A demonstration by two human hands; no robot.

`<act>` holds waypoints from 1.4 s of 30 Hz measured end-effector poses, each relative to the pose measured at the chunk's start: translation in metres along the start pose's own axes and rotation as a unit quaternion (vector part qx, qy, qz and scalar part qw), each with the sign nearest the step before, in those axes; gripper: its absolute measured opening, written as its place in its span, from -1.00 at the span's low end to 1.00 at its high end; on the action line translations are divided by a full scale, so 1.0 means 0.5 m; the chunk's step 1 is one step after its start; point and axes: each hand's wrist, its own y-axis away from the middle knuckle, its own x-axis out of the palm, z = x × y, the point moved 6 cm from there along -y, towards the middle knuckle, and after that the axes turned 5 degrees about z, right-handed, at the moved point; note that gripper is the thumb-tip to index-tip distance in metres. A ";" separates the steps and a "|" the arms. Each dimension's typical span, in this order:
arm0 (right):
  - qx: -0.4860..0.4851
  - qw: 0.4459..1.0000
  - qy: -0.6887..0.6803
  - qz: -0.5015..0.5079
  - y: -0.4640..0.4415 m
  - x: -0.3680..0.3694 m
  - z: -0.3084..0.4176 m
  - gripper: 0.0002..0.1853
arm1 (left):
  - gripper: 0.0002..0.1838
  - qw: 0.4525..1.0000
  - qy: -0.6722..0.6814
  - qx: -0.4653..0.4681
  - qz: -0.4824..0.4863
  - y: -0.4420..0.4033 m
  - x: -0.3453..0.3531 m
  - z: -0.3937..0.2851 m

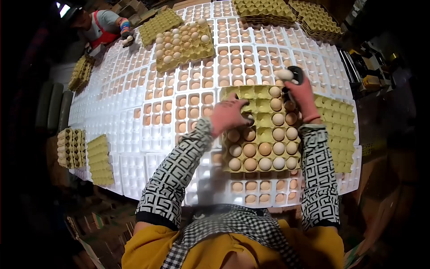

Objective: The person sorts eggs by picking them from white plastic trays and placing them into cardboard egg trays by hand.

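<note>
A yellow-green egg tray (263,92) lies in front of me on white foam trays, with eggs in its near rows and right columns. My right hand (303,95), in a pink glove with dark fingertips, grips a pale egg (285,75) above the tray's far right corner. Over the tray's left side is my left hand (229,114), gloved the same way. Its fingers are spread and bent down toward the cups, close to an egg that is partly hidden beneath them.
White foam trays (132,168) cover the table, many holding brown eggs. Another egg-filled tray (183,45) lies farther off. Stacked empty trays (264,10) stand at the back, with more stacks (70,148) at left. A co-worker (101,27) handles an egg at far left.
</note>
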 end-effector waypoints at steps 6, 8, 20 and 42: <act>0.038 0.820 0.566 0.082 -0.025 0.035 0.038 -0.51 | -0.55 0.996 -0.059 0.043 -0.055 0.046 -0.002 -0.018; 0.021 0.720 0.684 0.116 -0.034 0.083 -0.013 -0.53 | -0.61 0.970 0.171 0.017 -0.173 0.133 -0.012 0.034; -0.034 0.969 0.243 -0.028 0.134 0.101 0.109 -0.67 | -0.44 0.931 0.198 -0.221 -0.212 0.563 0.134 0.311; -0.059 0.939 0.272 -0.201 0.339 0.245 0.126 -0.50 | -0.41 0.953 0.144 0.028 -0.265 0.456 0.132 0.210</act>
